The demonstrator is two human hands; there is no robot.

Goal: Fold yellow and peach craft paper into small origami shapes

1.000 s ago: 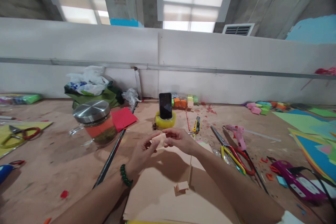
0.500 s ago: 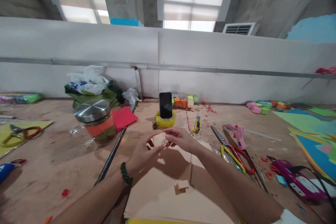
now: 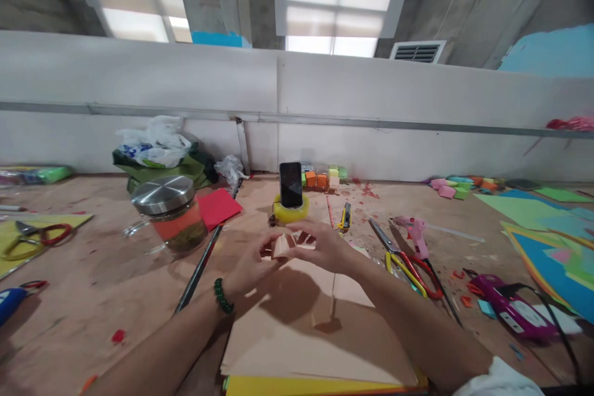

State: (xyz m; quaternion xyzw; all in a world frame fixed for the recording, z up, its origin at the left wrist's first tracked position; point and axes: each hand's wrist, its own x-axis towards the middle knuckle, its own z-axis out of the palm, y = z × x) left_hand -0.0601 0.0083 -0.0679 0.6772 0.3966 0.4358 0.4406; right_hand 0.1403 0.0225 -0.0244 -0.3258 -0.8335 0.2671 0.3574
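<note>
A small peach-coloured folded paper box (image 3: 281, 246) is held up between my two hands, above the front of the table. Its left side rests in the closed fingers of my left hand (image 3: 255, 265), whose wrist wears a green bead bracelet. My right hand (image 3: 327, 249) pinches the box from the right, its fingers bent over the far side. Beneath my hands lies a stack of peach paper sheets (image 3: 278, 346). On that stack are a small folded peach paper piece (image 3: 319, 317) and a thin strip (image 3: 333, 294), both partly in shadow.
A phone (image 3: 291, 184) leans in a yellow tape roll (image 3: 290, 213) ahead. At left stands a lidded glass jug (image 3: 174, 223). To the right lie scissors (image 3: 408, 263), a yellow cutter (image 3: 346, 216), a pink glue gun (image 3: 417, 236) and a purple corded device (image 3: 510, 309).
The paper box has turned between my fingers and shows a different side. My right hand has shifted over it. The view has moved slightly.
</note>
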